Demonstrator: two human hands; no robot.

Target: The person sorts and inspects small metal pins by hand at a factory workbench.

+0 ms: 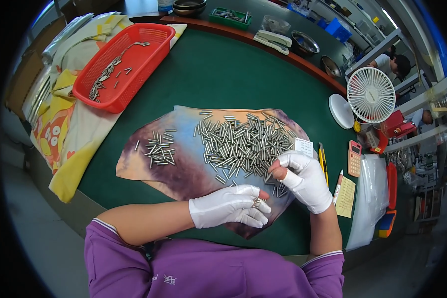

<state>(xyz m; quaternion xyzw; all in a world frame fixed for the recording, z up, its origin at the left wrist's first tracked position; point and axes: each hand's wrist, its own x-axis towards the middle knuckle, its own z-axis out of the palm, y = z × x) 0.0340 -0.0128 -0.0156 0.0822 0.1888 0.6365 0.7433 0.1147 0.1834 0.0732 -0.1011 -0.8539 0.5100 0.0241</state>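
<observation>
A big heap of small metal pins [243,141] lies on a tie-dyed cloth [184,124], and a smaller group of pins [160,149] rests on the cloth's left part. White gloves with bare fingertips cover both hands. My left hand [231,206] is at the cloth's near edge, its fingers curled around a few metal pins [257,202]. At the heap's near right edge is my right hand [305,181], with thumb and forefinger pinched together. Something thin, perhaps a pin, shows at those fingertips, but I cannot make it out clearly.
A red plastic basket [149,64] with more pins stands at the far left on a patterned cloth [67,149]. To the right are a white fan [371,94], a pink calculator [354,158], a yellow cutter knife [323,161], a notepad [345,197] and plastic bags [370,198].
</observation>
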